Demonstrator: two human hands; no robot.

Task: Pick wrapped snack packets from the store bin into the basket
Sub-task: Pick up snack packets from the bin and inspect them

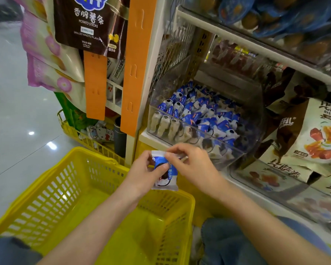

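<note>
The left forearm [103, 217] and right forearm [256, 215] are bare along their whole visible length, with no sleeve reaching them. The left hand [145, 171] and right hand [193, 161] are bare as well. Blue denim, probably jeans, covers the legs. The right knee [229, 243] shows faded, softly creased cloth, and the left leg [10, 251] is a darker, blurred blue-grey patch at the lower left.

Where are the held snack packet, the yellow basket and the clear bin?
snack packet [167, 178]: head view, on its blue-and-white front face.
yellow basket [170, 213]: head view, on its mesh side wall.
clear bin [199, 129]: head view, on the front wall's top rim.
</note>
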